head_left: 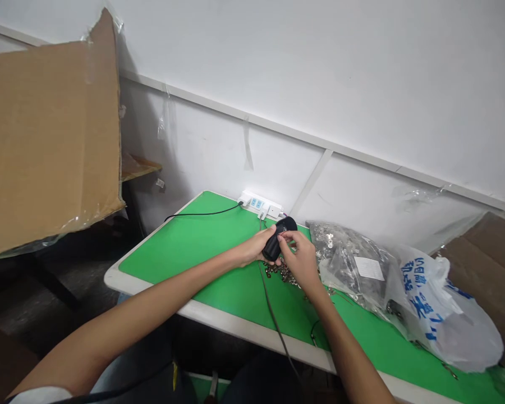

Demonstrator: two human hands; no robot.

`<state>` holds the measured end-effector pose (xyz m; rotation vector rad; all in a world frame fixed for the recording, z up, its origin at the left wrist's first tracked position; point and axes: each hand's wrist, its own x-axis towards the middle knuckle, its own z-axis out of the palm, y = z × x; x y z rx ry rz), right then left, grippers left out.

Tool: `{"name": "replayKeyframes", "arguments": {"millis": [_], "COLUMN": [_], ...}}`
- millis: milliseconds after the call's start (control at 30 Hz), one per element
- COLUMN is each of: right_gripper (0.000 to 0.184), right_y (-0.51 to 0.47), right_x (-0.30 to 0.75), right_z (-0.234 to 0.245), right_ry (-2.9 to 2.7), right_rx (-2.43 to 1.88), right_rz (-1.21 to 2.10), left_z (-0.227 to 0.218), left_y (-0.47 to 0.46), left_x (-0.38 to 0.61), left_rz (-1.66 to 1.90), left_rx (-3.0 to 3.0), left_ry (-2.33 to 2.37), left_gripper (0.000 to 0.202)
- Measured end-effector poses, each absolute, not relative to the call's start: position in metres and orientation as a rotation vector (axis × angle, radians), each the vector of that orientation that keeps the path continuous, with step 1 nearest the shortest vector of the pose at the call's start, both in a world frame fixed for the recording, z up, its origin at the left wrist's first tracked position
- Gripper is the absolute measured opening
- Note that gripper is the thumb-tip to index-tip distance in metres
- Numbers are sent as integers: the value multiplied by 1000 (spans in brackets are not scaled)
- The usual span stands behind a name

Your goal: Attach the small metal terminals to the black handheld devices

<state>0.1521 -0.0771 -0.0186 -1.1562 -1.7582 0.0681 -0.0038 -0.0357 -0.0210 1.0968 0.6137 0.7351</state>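
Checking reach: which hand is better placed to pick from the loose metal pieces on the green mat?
Right, probably: the right hand sits just above the loose metal pieces with only fingertips on the black handheld device, while the left hand cradles the device.

Item: black oval handheld device [279, 238], matte plastic, exact type can't be told from this view
Pose: tilted, long axis running up and to the right, narrow end low near your left palm, held clear above the bench [185, 247]
Left hand: your left hand [255, 248] wraps the device's lower half from the left
Right hand: your right hand [301, 261] is at the device's right side, fingertips [285, 240] pinching its upper face
Nearby: small metal parts [283, 272] in a loose pile on the bench, just below both hands
Cable: dark cable [273, 311] runs from under your hands over the bench's front edge; link to device hidden
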Motion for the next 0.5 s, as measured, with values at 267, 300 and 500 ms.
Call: {"name": "replayKeyframes", "arguments": {"millis": [267, 300, 500], "right_gripper": [17, 16, 16], "right_y": [-82, -83, -81], "right_x": [149, 148, 146], "right_z": [-16, -15, -17], "right_ry": [-1845, -1842, -1841], "right_rx": [-1151, -1149, -1167], "right_rz": [-66, -68, -36], "left_z": [-28, -30, -35], "left_y": [-36, -36, -36], "left_x": [0, 1, 4], "left_rz": [740, 749, 801], "left_rx": [1153, 1166, 1181], "left_ry": [648, 656, 677], "left_gripper": [47, 46, 43]}}
